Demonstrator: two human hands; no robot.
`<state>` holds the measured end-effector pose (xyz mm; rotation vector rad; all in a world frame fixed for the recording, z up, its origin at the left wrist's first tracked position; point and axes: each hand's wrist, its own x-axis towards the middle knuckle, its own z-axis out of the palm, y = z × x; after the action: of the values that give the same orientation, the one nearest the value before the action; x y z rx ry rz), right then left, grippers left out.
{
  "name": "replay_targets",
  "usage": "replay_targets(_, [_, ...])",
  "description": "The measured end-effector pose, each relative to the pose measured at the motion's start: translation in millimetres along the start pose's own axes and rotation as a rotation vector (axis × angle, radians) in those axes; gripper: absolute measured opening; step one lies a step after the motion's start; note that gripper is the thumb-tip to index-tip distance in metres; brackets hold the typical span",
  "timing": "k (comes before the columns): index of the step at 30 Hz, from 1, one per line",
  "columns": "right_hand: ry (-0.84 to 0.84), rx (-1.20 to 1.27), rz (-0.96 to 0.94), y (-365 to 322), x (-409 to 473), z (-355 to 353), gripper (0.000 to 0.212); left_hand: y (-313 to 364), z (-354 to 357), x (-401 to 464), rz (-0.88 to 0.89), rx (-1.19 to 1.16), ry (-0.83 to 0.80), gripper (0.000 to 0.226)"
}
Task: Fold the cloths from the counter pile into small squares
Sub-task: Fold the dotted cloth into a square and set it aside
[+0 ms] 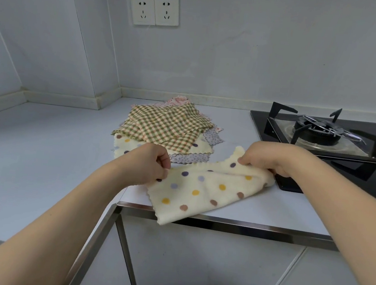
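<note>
Both hands, left hand (153, 162) and right hand (268, 158), pinch the soft, limp polka-dot cloth (202, 191) by its far edge; probably light, best held at corners.

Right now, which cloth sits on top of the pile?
The green checked cloth. The other cloths in the pile only peek out beneath it, and the dotted cloth in the hands lies apart.

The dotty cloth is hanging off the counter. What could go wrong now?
1. The dotty cloth hangs over the counter edge; if the left hand or right hand lets go, it may slide to the floor.
2. Its right end lies close to the stove, so it might drag onto the hob.
3. The pile sits just behind; a wide sweep could knock it askew.
</note>
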<state>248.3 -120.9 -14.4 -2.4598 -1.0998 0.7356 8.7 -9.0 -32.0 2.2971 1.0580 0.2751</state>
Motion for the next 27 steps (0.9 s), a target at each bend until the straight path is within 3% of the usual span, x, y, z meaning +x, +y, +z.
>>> replay_targets(7, [0.027,0.329,-0.201,12,2,-1,0.006,3,8,1,-0.045,0.121,-0.029,0.026])
replay_targets(10, [0.121,0.351,-0.249,14,3,0,0.010,6,12,1,-0.050,0.138,-0.015,0.024])
replay_targets(17, [0.288,-0.100,-0.274,10,12,21,0.022,13,25,0,0.064,0.075,0.168,0.018])
replay_targets(20, [0.320,-0.075,-0.268,12,18,24,0.028,10,24,1,0.046,0.042,0.218,0.029])
replay_targets(27, [0.370,-0.073,-0.224,21,31,28,0.030,-2,35,9,0.019,0.345,0.222,0.030])
